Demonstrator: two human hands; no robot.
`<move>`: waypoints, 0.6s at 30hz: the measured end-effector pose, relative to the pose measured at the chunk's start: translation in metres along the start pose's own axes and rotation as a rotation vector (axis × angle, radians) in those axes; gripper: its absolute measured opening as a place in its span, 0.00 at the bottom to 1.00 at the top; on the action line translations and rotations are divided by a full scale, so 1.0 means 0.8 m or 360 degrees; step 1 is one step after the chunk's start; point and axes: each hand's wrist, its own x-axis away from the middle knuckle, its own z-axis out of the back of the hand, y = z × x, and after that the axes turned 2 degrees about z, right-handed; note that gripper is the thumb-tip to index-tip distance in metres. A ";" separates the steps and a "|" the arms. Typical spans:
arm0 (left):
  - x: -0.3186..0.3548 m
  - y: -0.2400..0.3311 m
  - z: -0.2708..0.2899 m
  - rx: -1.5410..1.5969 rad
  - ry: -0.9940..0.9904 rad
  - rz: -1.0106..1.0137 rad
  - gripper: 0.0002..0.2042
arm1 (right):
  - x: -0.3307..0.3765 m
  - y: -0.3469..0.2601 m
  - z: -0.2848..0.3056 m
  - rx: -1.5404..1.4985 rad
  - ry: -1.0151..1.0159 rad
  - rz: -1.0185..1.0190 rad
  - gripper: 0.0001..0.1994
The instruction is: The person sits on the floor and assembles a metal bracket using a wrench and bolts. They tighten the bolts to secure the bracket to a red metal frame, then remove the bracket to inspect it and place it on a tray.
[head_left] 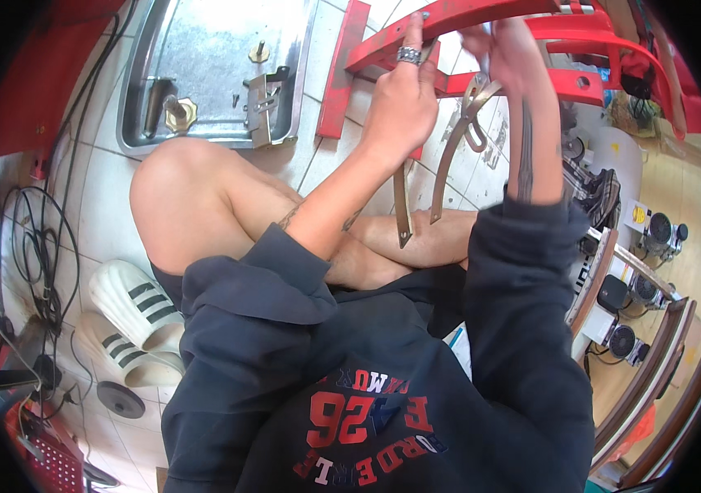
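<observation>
A red metal frame [482,85] with several bars stands in front of me at the upper right. My left hand [401,103], with a ring on it, grips the frame's front bar. Its index finger lies along the bar beside a small bolt, and the other fingers curl inward. My right hand [516,62] is by the same frame, farther right, smeared by motion; whether it holds anything is hidden. Below the frame hang a curved slotted metal strap [447,156] and a straighter flat metal strap [402,205] with a hole at its end.
A metal tray [202,41] at the upper left holds star-shaped knobs [179,113], a bracket [262,111] and small screws. Black cables [38,246] and white striped slides [138,304] lie left. Small motor-like units [659,230] stand right, beyond wooden-edged rails.
</observation>
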 end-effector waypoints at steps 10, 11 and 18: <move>0.004 0.017 0.003 0.0031 -0.0037 0.0167 0.30 | 0.224 0.196 0.083 0.0398 0.1042 -0.0439 0.32; 0.004 0.023 0.007 0.0081 -0.0115 0.0298 0.29 | 0.222 0.195 0.070 0.0367 0.0864 -0.0440 0.36; -0.002 -0.001 -0.004 -0.0133 0.0165 -0.0227 0.29 | 0.240 0.164 0.030 0.0198 0.0461 -0.0435 0.35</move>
